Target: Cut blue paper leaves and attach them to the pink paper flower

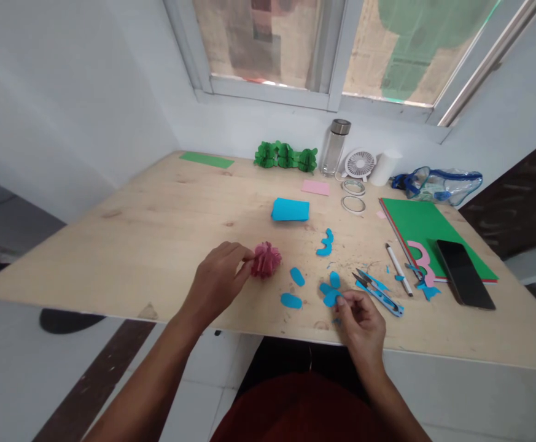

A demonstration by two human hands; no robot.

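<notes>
My left hand [224,273] pinches the left edge of a pink-red pleated paper flower [266,260], which rests on the table. At the table's front, my right hand [363,319] has thumb and finger closed on a blue paper petal [332,299]. Beside that petal lie more blue pieces, one of them an upright oval [334,280]. Between the two hands are two loose blue ovals, an upper one [298,276] and a lower one [291,301]. Thread snips [378,293] with a blue handle lie just right of my right hand.
A folded blue paper [290,210] and a curvy blue offcut [326,243] lie mid-table. Toward the back stand green paper decorations [286,156], a glass bottle [334,150] and a small fan [360,164]. A white pen [399,270], green sheets [427,227] and a phone [465,273] are at right.
</notes>
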